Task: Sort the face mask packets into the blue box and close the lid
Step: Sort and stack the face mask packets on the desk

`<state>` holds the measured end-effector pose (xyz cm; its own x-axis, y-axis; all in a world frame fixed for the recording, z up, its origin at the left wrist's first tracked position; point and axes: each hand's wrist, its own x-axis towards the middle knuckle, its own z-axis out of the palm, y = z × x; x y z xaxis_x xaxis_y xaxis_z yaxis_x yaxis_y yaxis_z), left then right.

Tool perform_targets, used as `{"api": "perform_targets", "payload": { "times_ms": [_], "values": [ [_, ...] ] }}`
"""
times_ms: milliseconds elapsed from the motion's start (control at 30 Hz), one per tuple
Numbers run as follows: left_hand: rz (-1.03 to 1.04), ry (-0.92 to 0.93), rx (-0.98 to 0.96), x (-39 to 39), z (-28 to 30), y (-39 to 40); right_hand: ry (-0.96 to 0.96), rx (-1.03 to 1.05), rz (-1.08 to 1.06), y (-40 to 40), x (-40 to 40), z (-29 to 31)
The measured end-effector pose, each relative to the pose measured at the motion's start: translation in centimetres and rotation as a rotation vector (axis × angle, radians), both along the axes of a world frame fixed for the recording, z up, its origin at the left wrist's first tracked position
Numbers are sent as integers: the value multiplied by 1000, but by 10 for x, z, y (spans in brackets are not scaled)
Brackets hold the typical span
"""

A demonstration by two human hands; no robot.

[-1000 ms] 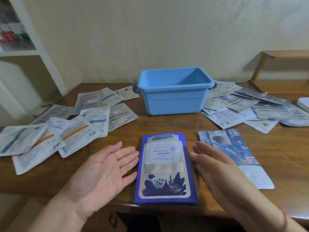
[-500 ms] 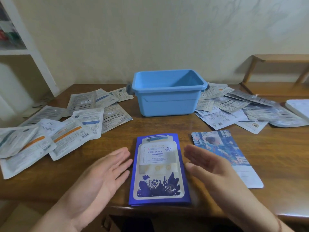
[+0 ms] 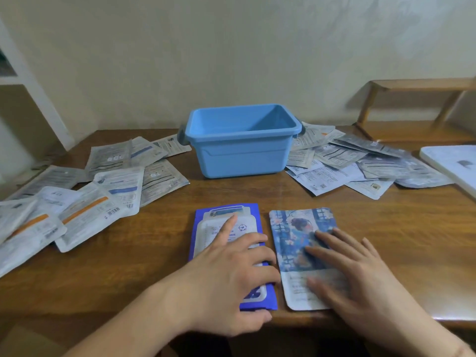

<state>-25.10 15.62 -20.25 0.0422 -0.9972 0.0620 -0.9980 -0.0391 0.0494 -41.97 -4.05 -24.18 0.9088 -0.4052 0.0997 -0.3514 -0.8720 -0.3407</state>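
Both hands lay flat, fingers straight: left hand (image 3: 231, 276) on the blue packet (image 3: 203, 228), right hand (image 3: 353, 274) on the picture packet (image 3: 291, 228), both at the table's (image 3: 167, 253) lower-centre edge. Bare wood separated them from the open box (image 3: 242, 155) at centre.

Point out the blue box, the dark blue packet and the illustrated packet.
blue box (image 3: 242, 161): head view, front wall.
dark blue packet (image 3: 219, 222): head view, upper printed panel.
illustrated packet (image 3: 301, 228): head view, picture area above the fingers.
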Motion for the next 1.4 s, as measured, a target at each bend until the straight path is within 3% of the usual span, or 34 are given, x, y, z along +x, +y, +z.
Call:
{"api": "perform_targets", "payload": {
  "times_ms": [367,467,700,933,1133,1400],
  "values": [
    [4,13,5,15,-4,13,89,-62,27,25,17,5],
    [0,13,3,24,-6,20,25,-140,16,35,23,4],
    [-48,-157,-5,47,-12,20,-80,-246,8,39,45,-12],
    [-51,-284,-9,53,-18,20,-165,-168,18,6,52,14],
    [-90,-235,-173,35,-7,-11,242,-125,-42,-109,75,33],
    [-168,-181,-185,-12,-17,-69,100,-211,112,-80,-51,12]
  ]
}}
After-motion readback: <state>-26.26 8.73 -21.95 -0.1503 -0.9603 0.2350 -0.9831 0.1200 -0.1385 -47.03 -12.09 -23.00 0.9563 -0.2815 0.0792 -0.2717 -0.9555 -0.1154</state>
